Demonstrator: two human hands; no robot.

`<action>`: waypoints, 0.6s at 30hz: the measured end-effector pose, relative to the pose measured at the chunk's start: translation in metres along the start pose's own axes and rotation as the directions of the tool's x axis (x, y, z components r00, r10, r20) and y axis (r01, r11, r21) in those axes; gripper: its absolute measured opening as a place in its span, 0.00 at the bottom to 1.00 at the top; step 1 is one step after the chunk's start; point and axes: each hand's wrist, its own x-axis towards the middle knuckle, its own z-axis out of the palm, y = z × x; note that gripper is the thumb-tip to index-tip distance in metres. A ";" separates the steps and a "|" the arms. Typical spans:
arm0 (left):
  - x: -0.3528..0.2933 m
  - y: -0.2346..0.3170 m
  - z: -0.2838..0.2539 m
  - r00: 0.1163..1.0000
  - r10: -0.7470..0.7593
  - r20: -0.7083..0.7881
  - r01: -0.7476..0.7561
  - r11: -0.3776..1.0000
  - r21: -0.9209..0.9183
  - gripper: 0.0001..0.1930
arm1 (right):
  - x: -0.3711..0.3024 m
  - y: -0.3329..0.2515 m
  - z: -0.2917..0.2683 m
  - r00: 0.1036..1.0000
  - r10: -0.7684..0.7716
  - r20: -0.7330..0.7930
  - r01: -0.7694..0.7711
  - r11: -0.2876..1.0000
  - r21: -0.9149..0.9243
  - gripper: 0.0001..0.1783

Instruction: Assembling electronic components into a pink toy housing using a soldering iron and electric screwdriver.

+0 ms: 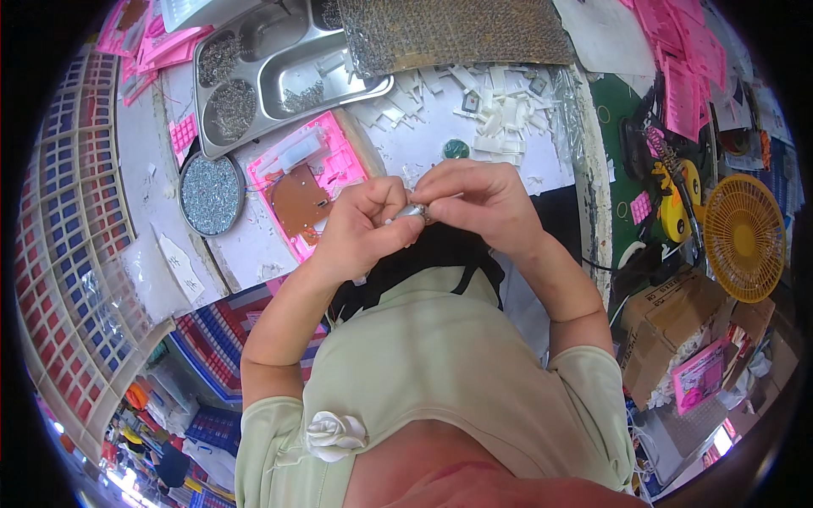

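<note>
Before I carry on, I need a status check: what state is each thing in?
Left hand: closed on the small metal part
Right hand: pinching the same part
Small metal part: gripped, mostly covered by fingers
Metal tray: compartments partly filled with tiny metal pieces
Round dish: filled with small metallic bits
Pink casing: lying inside up, brown panel showing
White plastic pieces: loose, heaped together

A compartment tray (284, 74) of small metal parts (230, 110) marks a workshop.
</note>
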 end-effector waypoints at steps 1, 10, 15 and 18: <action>0.000 0.001 -0.001 1.000 0.001 0.005 -0.002 1.000 0.015 0.21 | 0.001 -0.003 -0.002 0.998 0.056 0.005 -0.056 0.996 0.070 0.08; 0.002 -0.002 -0.001 0.999 -0.035 0.031 0.037 0.997 -0.074 0.20 | 0.007 0.001 -0.005 0.987 0.157 0.030 -0.159 0.984 0.077 0.07; 0.001 -0.003 -0.004 0.990 -0.120 0.079 0.136 0.961 -0.239 0.19 | 0.007 -0.001 -0.007 0.974 0.214 0.070 -0.221 0.969 0.111 0.07; 0.001 -0.005 -0.001 0.994 -0.098 0.053 0.106 0.979 -0.175 0.18 | 0.007 -0.001 -0.009 0.961 0.268 0.074 -0.275 0.954 0.119 0.08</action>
